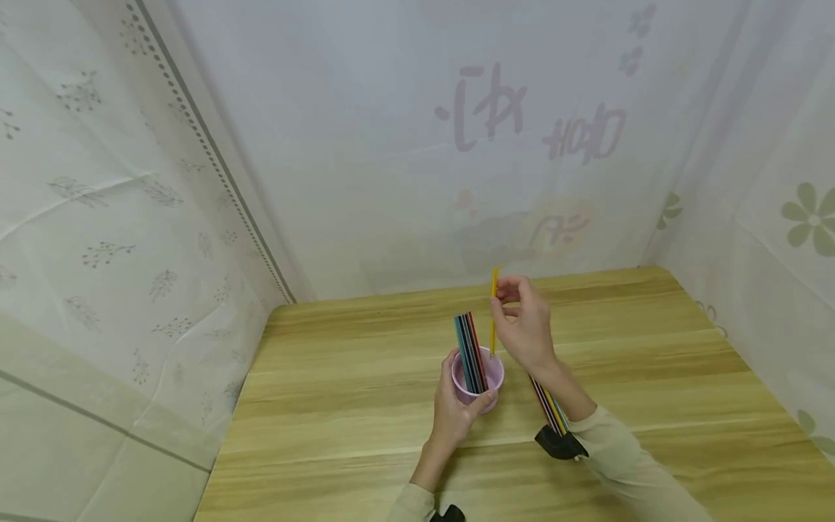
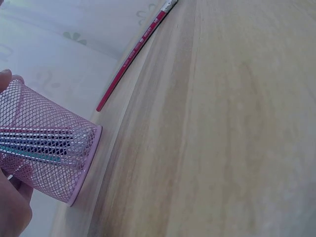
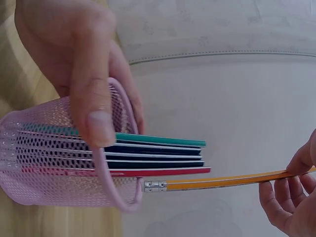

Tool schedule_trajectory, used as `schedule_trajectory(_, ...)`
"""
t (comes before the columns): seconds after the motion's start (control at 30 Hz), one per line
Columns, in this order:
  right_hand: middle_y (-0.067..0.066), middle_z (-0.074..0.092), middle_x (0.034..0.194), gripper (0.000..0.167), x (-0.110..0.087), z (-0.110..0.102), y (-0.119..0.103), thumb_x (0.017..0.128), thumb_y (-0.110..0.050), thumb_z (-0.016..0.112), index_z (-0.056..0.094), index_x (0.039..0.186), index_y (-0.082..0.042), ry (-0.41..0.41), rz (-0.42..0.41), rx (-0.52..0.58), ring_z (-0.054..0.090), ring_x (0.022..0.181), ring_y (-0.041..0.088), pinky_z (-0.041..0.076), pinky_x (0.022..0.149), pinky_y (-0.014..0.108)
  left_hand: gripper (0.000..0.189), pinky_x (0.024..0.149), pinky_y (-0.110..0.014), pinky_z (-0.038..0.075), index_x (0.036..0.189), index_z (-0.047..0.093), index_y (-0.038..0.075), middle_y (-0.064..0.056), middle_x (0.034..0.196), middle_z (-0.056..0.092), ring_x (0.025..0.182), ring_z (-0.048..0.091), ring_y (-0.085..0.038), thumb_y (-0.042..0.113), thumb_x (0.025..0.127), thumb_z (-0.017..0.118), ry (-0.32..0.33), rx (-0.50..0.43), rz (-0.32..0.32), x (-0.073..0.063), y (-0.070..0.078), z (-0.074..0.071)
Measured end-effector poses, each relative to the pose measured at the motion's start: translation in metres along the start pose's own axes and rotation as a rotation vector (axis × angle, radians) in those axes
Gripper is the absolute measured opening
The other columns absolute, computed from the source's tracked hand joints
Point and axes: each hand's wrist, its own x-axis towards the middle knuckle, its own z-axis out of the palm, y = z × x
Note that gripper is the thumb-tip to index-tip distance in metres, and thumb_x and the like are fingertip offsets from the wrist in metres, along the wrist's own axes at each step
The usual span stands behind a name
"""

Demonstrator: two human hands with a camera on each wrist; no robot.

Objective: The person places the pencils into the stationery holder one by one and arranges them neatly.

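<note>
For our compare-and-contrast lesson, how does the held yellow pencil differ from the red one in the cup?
Colour: the yellow pencil is orange-yellow; the red pencil is red.
Place: the right hand pinches the yellow pencil at the mouth of the pink mesh cup; the red pencil sits partly inside.
Both are long and slender.

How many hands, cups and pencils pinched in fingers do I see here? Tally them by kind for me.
Hands: 2, left hand and right hand
Cups: 1, the pink mesh cup
Pinched pencils: 1, the yellow pencil
Total: 4
</note>
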Motion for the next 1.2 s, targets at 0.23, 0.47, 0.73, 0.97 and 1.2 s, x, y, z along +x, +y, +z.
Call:
schedule_trajectory(0.23, 0.020, 0.066, 0.094, 0.025, -0.006, 0.012, 0.014, 0.085, 0.013, 0.065, 0.059, 0.109, 0.008, -0.047, 0.055, -0.015, 0.068, 0.082, 0.030, 0.054, 0.066, 0.011, 0.089, 0.111, -0.041, 0.046, 0.151, 0.038, 0.017, -0.009, 0.146, 0.055, 0.129, 0.057, -0.025, 0.025, 0.077, 0.085, 0.003, -0.012, 0.021, 0.001, 0.000, 0.001)
schedule_trajectory(0.47, 0.021, 0.067, 0.094, 0.025, -0.015, 0.018, 0.025, 0.084, 0.012, 0.065, 0.060, 0.108, 0.008, -0.085, 0.070, -0.021, 0.068, 0.081, 0.030, 0.059, 0.065, 0.019, 0.088, 0.110, -0.041, 0.048, 0.151, 0.038, 0.017, -0.008, 0.146, 0.055, 0.129, 0.057, -0.025, 0.024, 0.077, 0.086, -0.008, -0.042, 0.015, 0.001, 0.000, 0.001)
schedule_trajectory(0.73, 0.020, 0.067, 0.092, 0.025, -0.026, 0.022, 0.035, 0.083, 0.011, 0.066, 0.062, 0.107, 0.007, -0.104, 0.105, -0.038, 0.068, 0.078, 0.029, 0.059, 0.062, 0.021, 0.088, 0.110, -0.042, 0.048, 0.151, 0.037, 0.017, -0.009, 0.146, 0.055, 0.129, 0.057, -0.026, 0.023, 0.078, 0.086, -0.008, -0.037, 0.009, 0.001, 0.000, 0.001)
schedule_trajectory(0.97, 0.019, 0.068, 0.092, 0.025, -0.035, 0.023, 0.044, 0.083, 0.008, 0.067, 0.062, 0.107, 0.006, -0.143, 0.181, -0.025, 0.068, 0.080, 0.029, 0.059, 0.064, 0.021, 0.088, 0.109, -0.042, 0.048, 0.151, 0.038, 0.018, -0.007, 0.146, 0.055, 0.128, 0.058, -0.025, 0.023, 0.077, 0.086, -0.016, -0.056, -0.007, 0.000, 0.000, 0.001)
schedule_trajectory(1.2, 0.016, 0.068, 0.093, 0.025, -0.042, 0.022, 0.049, 0.084, 0.007, 0.067, 0.062, 0.109, 0.005, -0.208, 0.244, -0.036, 0.068, 0.081, 0.027, 0.060, 0.067, 0.023, 0.088, 0.109, -0.041, 0.048, 0.152, 0.036, 0.020, -0.006, 0.148, 0.053, 0.129, 0.057, -0.025, 0.024, 0.078, 0.084, -0.025, -0.056, -0.016, -0.001, 0.000, 0.000)
